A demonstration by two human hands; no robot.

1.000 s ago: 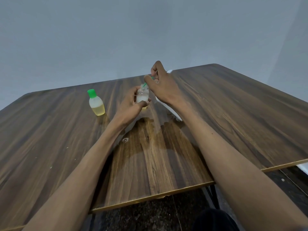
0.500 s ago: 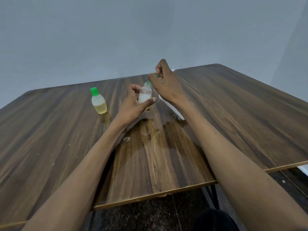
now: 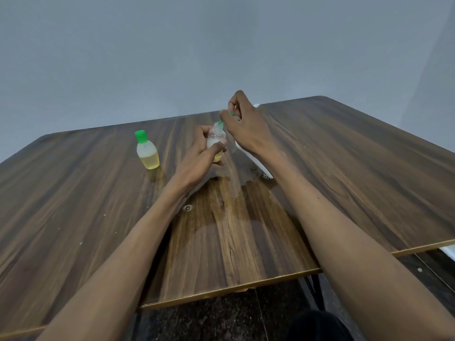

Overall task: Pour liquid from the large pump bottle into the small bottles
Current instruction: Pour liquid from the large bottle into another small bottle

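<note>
My left hand grips a small clear bottle with yellowish liquid at its bottom, held upright just above the table. My right hand is closed on that bottle's green cap, pinched right at the neck. A second small bottle with a green cap on and yellow liquid inside stands on the table to the left, apart from both hands. A white object, possibly the large pump bottle, lies mostly hidden behind my right forearm.
The wooden table has a wide wet patch of spilled liquid in its middle, below my hands. A small droplet sits near my left forearm. The near table edge runs across the lower view, with dark floor under it.
Both hands and the held bottle have risen slightly. My right hand stays at the green cap on the neck, with the cap now tilted up off the opening.
</note>
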